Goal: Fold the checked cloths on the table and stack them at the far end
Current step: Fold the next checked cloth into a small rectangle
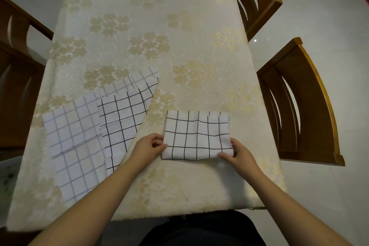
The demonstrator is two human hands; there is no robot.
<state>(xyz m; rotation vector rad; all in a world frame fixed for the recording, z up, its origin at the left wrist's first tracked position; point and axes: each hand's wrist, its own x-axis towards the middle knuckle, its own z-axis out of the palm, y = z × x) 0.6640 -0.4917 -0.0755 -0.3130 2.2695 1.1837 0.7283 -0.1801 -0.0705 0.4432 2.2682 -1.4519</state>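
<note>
A folded white cloth with a black check (196, 136) lies near the table's front, right of centre. My left hand (148, 145) pinches its near left edge and my right hand (236, 152) pinches its near right corner. To the left, a second black-checked cloth (121, 118) lies unfolded on top of a larger cloth with a paler grey check (73, 146), which spreads flat toward the front left.
The table (159, 26) wears a cream cloth with gold flower patterns; its far half holds nothing. Two wooden chairs (299, 102) stand along the right side and one chair (18, 78) at the left. Pale floor tiles lie beyond.
</note>
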